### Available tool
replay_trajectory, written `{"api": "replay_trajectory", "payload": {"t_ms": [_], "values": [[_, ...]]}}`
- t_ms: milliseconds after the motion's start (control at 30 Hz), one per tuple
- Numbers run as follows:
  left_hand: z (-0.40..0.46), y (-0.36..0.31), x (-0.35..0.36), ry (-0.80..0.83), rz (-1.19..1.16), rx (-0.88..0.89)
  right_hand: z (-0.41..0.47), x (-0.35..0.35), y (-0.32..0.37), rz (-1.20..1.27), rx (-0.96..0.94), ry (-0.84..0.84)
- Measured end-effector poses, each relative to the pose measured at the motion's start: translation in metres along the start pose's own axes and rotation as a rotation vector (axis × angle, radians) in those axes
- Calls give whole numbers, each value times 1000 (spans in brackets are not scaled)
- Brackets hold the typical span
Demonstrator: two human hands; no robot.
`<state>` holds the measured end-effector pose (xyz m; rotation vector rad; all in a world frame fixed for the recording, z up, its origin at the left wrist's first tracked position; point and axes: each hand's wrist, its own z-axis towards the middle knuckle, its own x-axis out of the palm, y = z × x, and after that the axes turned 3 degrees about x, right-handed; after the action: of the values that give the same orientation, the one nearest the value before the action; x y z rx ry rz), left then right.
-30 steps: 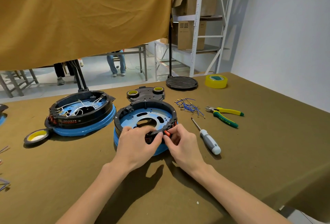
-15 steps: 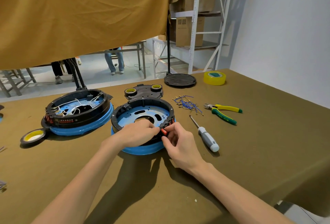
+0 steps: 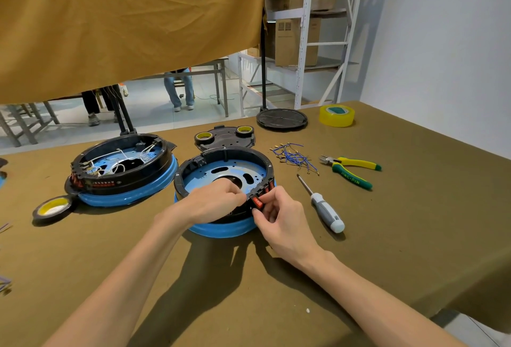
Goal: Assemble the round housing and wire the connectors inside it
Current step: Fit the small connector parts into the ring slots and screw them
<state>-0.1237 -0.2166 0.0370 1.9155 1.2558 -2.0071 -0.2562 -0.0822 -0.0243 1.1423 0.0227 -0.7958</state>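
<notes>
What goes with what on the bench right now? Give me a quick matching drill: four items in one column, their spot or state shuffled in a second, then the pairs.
Items
1. screwdriver
2. pliers
3. clear tape roll
4. wired housing

Places or states
A. far edge of the table, beside the black round lid
B. left of the housing being worked on, white wires inside
C. lying just right of the right hand
D. yellow and green handles, right of the blue wire bundle

Pairs: 1-C, 2-D, 3-A, 4-B
</notes>
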Motion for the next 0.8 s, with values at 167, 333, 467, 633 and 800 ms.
{"api": "replay_trajectory", "payload": {"t_ms": [167,333,467,633,800], "values": [[-5,-3,0,-37,9,32,0,1,0,-5,-10,2],[-6,-6,6,-119,59,-19,0,0,-1,-9,-9,13],[1,-5,10,-164,127,-10,-1,0,0,10,0,4],[2,-5,16,-224,157,2,-1,-2,1,25,16,5],[2,-3,17,-229,160,10,-1,-6,4,21,22,30]]}}
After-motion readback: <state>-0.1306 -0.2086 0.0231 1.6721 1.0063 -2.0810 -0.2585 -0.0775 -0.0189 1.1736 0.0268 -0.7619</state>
